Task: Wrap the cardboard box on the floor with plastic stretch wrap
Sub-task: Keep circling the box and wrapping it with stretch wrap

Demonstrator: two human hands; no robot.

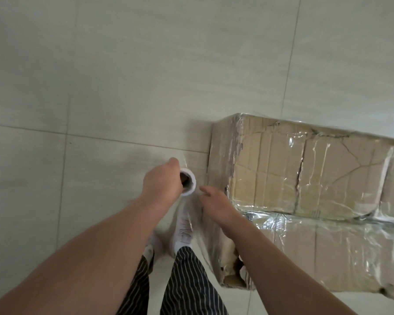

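Note:
A large worn cardboard box (305, 178) lies on the floor at the right, with shiny clear stretch wrap over its top and near side. My left hand (163, 181) grips the white roll of stretch wrap (190, 184), held upright just left of the box's corner; I look down into its brown core. A clear sheet of film runs from the roll toward the box. My right hand (215, 203) hovers beside the roll, fingers relaxed and pointing toward it, holding nothing that I can see.
Pale floor tiles (123, 87) spread to the left and beyond the box. My legs in black-and-white striped trousers (187, 280) and white shoes (184, 223) stand right by the box's torn near corner (234, 269).

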